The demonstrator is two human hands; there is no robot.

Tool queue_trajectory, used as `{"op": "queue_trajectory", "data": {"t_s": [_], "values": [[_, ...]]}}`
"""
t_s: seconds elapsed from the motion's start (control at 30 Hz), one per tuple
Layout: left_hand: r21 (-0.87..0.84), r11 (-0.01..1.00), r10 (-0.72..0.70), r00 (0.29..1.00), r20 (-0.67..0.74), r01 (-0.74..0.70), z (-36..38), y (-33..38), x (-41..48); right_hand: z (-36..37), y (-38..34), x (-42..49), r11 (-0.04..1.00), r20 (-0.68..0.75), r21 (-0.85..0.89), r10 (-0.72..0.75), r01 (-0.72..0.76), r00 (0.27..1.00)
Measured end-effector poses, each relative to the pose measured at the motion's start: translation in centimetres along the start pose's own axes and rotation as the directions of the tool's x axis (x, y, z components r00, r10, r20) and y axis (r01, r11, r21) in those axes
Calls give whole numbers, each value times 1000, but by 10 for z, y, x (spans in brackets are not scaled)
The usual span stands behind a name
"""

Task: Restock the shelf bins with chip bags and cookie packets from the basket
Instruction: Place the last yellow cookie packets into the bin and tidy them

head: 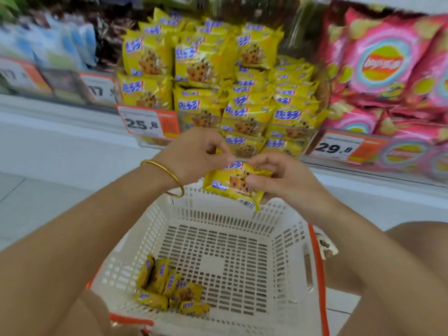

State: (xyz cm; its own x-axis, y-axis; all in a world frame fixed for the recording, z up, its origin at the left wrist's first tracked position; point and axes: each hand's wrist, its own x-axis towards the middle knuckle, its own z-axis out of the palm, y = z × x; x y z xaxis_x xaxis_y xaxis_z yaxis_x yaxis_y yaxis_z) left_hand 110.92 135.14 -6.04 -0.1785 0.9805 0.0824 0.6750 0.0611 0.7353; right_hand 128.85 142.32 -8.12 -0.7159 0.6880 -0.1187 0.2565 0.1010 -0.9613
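Observation:
A yellow cookie packet [229,184] hangs over the far rim of the white basket [286,241]. My right hand [283,177] grips its right end with thumb and fingers. My left hand [196,154], with a gold bangle on the wrist, pinches its top edge. Several more yellow cookie packets [167,287] lie in the basket's near left corner. Just beyond my hands, the shelf bin of yellow cookie packets [218,76] is piled high. Pink chip bags [380,66] fill the bin to its right.
Price tags reading 25.8 [148,123] and 29.8 [339,147] hang on the shelf's front edge. Blurred blue and white packs [55,42] fill the shelf at the left. The basket has orange handles [320,275]. White floor tiles lie below the shelf.

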Motion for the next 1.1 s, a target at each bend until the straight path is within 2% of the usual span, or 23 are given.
{"op": "queue_trajectory", "data": {"t_s": [0.07, 0.13, 0.2, 0.27, 0.33, 0.43, 0.5, 0.7, 0.93, 1.0, 1.07, 1.1], "values": [[-34, 996, 71, 987, -142, -77, -7, 16, 8, -13, -24, 3, 996, -87, -41, -85, 82, 993], [-24, 982, 168, 922, -350, -188, -15, 25, 15, -29, -51, 10, 979, -212, -109, -193, 173, 958], [188, 944, 330, 811, -484, -272, -21, 24, 21, -45, -75, 21, 921, -350, -299, -348, 248, 870], [462, 851, 468, 761, -449, -251, -23, 13, 29, -55, -92, 39, 847, -454, -471, -471, 246, 756], [599, 771, 510, 771, -381, -214, -20, 2, 36, -57, -101, 66, 786, -498, -596, -523, 164, 692], [702, 694, 503, 805, -315, -159, -9, -8, 44, -54, -104, 109, 703, -483, -710, -516, 27, 707], [718, 684, 479, 822, -308, -130, -5, -9, 45, -53, -99, 131, 682, -479, -731, -485, -27, 732], [726, 676, 472, 831, -296, -125, -7, -13, 47, -54, -96, 163, 710, -429, -704, -422, -2, 798], [704, 694, 479, 825, -299, -148, -7, -16, 49, -54, -98, 156, 658, -326, -753, -364, -7, 873], [681, 710, 508, 802, -315, -182, -9, -14, 45, -53, -100, 146, 605, -341, -795, -380, -47, 860], [672, 708, 548, 768, -330, -216, -12, -13, 36, -47, -101, 122, 550, -362, -834, -482, -46, 798], [674, 702, 567, 754, -331, -232, -13, -13, 29, -41, -99, 106, 554, -358, -832, -543, 4, 760]]}}
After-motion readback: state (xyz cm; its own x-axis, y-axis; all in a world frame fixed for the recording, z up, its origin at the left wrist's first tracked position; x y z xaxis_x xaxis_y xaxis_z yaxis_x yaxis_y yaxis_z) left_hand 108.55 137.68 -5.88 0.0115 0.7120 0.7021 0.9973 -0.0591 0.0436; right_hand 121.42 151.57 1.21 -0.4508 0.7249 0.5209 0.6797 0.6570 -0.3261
